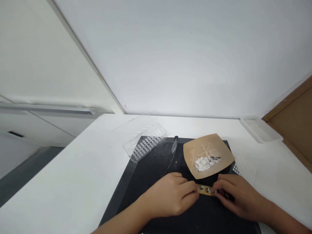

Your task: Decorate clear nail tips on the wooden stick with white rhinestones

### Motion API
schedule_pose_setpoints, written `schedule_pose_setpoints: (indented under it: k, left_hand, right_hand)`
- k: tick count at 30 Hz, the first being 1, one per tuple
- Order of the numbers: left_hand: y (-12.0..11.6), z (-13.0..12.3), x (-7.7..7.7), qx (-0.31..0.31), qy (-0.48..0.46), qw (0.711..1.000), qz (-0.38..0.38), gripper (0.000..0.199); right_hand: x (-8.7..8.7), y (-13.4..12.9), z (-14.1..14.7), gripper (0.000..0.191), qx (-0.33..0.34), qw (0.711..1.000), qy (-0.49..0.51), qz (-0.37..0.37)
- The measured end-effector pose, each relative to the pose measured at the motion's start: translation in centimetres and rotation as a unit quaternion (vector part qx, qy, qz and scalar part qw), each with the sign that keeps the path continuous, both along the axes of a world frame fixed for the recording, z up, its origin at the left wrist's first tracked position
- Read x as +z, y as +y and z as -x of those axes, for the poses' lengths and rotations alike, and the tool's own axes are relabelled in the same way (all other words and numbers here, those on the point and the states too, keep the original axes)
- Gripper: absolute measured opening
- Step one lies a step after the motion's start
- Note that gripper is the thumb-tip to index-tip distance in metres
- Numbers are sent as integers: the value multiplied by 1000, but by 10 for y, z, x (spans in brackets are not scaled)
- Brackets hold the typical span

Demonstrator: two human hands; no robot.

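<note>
A small yellowish strip (pixel 206 190) with several dark and white pieces on it lies between my hands, just above a black mat (pixel 156 201). My left hand (pixel 174 195) pinches its left end between thumb and forefinger. At the right end, the thumb and fingers of my right hand (pixel 237 195) are closed on the strip's edge, near a small shiny piece too tiny to name. Right behind the strip stands a brown paper tray (pixel 225 151) holding white scraps (pixel 203 163) and thin pale sticks.
A clear plastic box (pixel 146 146) with rows of nail-tip-like pieces overlaps the mat's back left corner. Beside it lies a dark, curved, thin tool (pixel 174 149). Sheets of white dots (pixel 245 169) are at right, with a translucent tray (pixel 262 130) near the wall.
</note>
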State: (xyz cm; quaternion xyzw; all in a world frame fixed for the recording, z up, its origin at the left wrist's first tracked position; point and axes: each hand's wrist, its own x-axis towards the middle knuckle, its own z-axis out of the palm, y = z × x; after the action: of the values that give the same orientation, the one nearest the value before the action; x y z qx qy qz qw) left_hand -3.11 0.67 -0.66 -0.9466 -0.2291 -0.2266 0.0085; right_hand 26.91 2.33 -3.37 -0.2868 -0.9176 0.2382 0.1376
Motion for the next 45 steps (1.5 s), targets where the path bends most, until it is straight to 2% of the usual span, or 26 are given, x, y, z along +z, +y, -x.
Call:
schedule_pose_setpoints:
  k: [20, 29, 38, 45]
  left_hand:
    - [-2, 0, -3, -6, 17, 1000, 4, 23]
    - [-2, -1, -2, 0, 22, 1000, 14, 20]
    - [0, 1, -2, -3, 16, 1000, 7, 21]
    - [4, -1, -5, 5, 5, 1000, 2, 18]
  right_hand:
    - [0, 0, 0, 14, -3, 1000, 1, -6]
    - [5, 0, 0, 17, -3, 1000, 2, 13]
    - [14, 4, -7, 32, -21, 995, -92, 41]
    - [19, 9, -9, 33, -24, 994, -96, 40]
